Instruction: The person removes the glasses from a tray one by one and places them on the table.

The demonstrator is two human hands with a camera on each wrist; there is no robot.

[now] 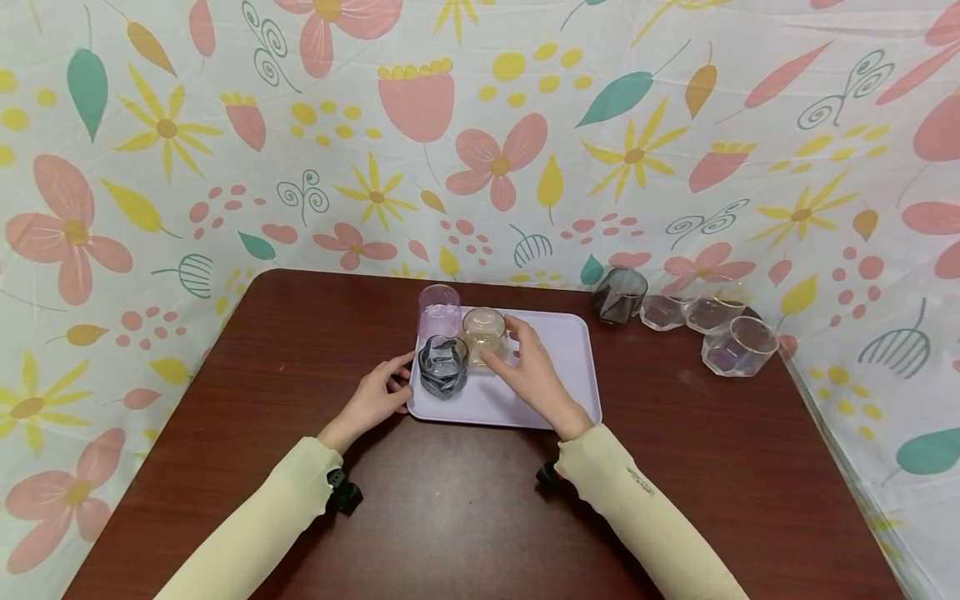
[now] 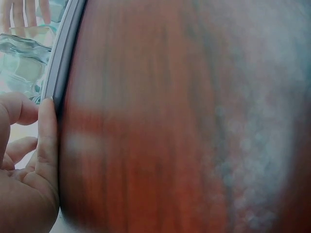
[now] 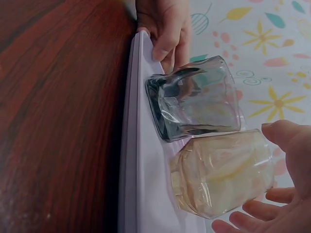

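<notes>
We find the amber glass (image 1: pixel 480 335) on the tray (image 1: pixel 564 350), beside the dark glass (image 1: pixel 442 379). The right hand (image 1: pixel 536 368) spreads loose fingers around it, apparently not gripping. We judge positioning in hand; next calls for careful finger clearance. Left hand (image 1: pixel 377 393) touches the tray's rim; whether its fingers pinch, we cannot tell. Amber walls faceted, dark walls wavy, tray smooth.

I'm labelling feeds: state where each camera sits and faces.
Head: on the head, facing forward-down at table and tray; left hand, right hand, sleeves show.
Left wrist: on that wrist, facing table and tray's edge; both hands show.
Right wrist: on that wrist, facing amber glass; both hands show.
Head and right wrist share that glass.
</notes>
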